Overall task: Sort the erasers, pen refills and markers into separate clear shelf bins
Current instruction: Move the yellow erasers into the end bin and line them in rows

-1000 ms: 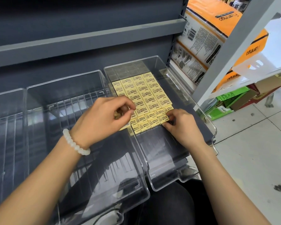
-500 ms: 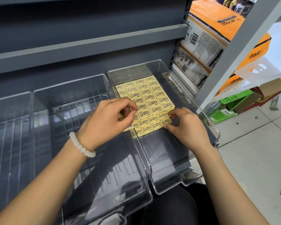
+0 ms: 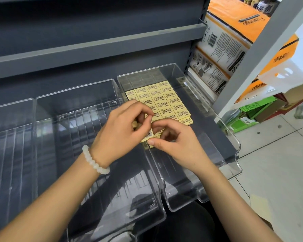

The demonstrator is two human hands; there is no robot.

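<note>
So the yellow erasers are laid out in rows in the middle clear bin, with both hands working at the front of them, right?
Not quite. The head view shows the yellow erasers in rows in the right-hand clear bin, not the middle one. The middle bin holds none. The rest is right: the left hand and right hand work at the front of the rows.

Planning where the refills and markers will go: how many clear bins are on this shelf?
3. The right bin holds the yellow erasers; the middle bin sits beside it; the left bin is cut off by the frame edge, so more may lie beyond.
</note>
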